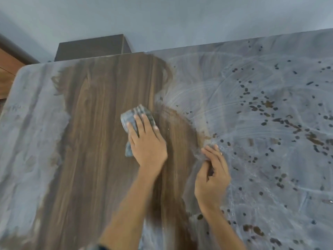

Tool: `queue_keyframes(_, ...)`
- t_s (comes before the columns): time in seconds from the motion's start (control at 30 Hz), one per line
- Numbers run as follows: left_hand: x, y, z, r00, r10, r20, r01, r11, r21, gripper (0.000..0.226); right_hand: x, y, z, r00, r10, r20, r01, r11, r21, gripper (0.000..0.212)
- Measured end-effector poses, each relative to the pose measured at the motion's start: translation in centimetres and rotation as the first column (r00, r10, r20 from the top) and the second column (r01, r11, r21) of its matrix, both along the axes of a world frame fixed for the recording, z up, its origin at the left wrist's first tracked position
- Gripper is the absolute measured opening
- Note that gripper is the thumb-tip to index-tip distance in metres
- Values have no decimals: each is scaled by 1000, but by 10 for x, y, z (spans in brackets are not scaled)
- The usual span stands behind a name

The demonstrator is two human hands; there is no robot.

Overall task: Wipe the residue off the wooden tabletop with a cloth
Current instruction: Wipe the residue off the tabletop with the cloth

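The wooden tabletop fills the view. A wide dark-brown strip down its middle shows bare grain. Pale grey residue with smear arcs and dark spots covers the right side, and more grey film covers the left edge. A grey folded cloth lies on the bare strip near the residue's border. My left hand presses flat on the cloth with straight fingers. My right hand rests its loosely bent fingertips on the table at the residue's edge and holds nothing.
A dark brown box-like cabinet stands behind the table's far edge against a grey wall. Wooden furniture shows at the far left. The table's rounded left corner lies close to it.
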State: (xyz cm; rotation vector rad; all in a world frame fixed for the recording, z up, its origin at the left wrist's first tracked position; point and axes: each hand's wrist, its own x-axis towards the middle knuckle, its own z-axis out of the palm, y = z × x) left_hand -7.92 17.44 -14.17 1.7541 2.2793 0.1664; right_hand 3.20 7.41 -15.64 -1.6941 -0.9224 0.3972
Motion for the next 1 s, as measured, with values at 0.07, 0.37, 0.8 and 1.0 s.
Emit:
queue_keyframes(0.07, 25, -43, -1, 993, -118, -19, 119, 992, 52, 56, 0, 1, 1, 1000, -10, 3, 10, 1000, -6, 26)
queue_keyframes(0.37, 5, 64, 3, 945, -324, -41, 323, 946, -23, 53, -2, 1, 0, 1000, -17, 6, 17, 1000, -1, 27)
queue_keyframes(0.8, 45, 24, -4, 834, -552, 16, 551, 834, 21, 62, -1, 5, 0, 992, -93, 88, 90, 995, 44, 20)
queue_keyframes(1.0, -1, 109, -18, 982, -166, -86, 163, 986, -38, 56, -4, 8, 0, 986, -132, 100, 129, 991, 34, 19)
